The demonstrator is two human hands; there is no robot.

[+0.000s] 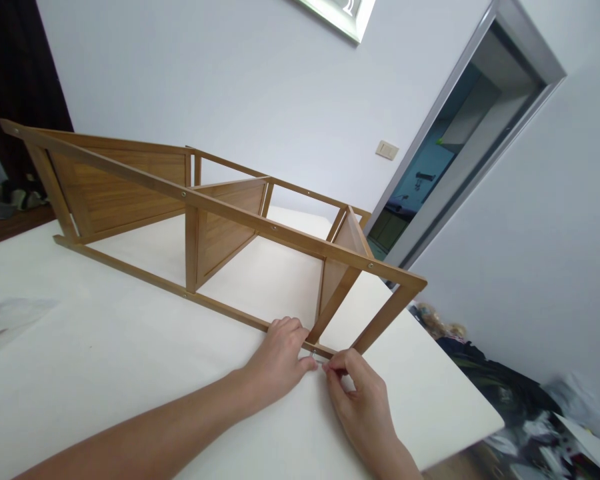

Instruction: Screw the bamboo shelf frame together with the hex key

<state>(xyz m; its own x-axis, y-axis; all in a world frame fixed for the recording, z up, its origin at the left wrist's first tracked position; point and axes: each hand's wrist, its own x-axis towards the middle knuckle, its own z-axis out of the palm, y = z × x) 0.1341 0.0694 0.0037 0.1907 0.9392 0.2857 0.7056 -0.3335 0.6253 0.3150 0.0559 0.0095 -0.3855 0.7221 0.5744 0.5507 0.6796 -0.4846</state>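
Note:
A wooden shelf unit (230, 212) lies on its side, its panels standing between long rails. My left hand (281, 353) is closed over the lower front rail (225, 309), with the thumb beside a screw point near the right end. Between the thumb and forefinger of my right hand (363, 393) is a thin metal hex key (321, 363), mostly covered by the fingertips. Its end meets the rail close to my left thumb; how deep it sits is too small to tell. Screw heads show along the upper rail (275, 228).
The shelf rests on a white table (105, 347), whose right corner juts out near a pile of clothes and bags (500, 380). A clear plastic bag (27, 313) lies at the left. Behind are a wall with a switch (387, 150) and a doorway.

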